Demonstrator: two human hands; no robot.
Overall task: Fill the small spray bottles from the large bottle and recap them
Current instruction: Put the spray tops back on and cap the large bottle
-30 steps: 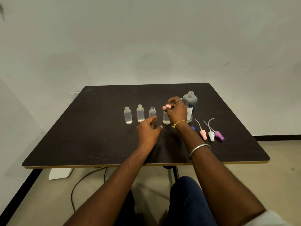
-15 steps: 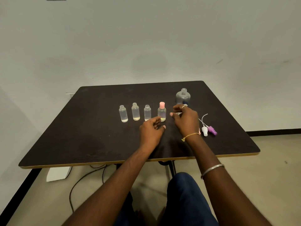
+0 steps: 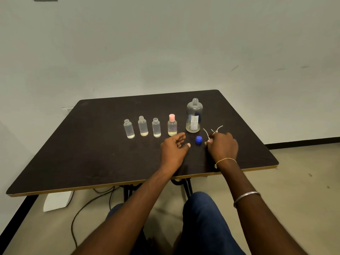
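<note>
**A:** What fills most of the view?

**B:** A dark table (image 3: 92,162) against a pale wall, with both forearms reaching over its near edge.

**A:** And the hands?

**B:** The left hand (image 3: 173,148) rests on the tabletop. Its fingers are loosely curled, the thumb is out, and there is nothing in it. The right hand (image 3: 223,147) lies knuckles-up just beside it, with its fingers bent down over the spray heads. I cannot tell whether it has pinched one, because the hand hides them.

**A:** Where is the large bottle?

**B:** The large bottle (image 3: 194,116) stands upright and uncapped beyond the gap between the hands. It has a little liquid at the bottom and a white label.

**A:** The small ones?

**B:** Four stand in a row to its left. The capped small bottle (image 3: 172,128), nearest the large one, wears a pink cap (image 3: 171,117). Next come the right open bottle (image 3: 156,128), the middle open bottle (image 3: 143,127) and the left open bottle (image 3: 129,129), each upright with some clear liquid.

**A:** Anything smaller?

**B:** A blue cap (image 3: 198,140) lies between the hands. Thin white tubes (image 3: 206,132) stick out past the right hand's fingers.
</note>
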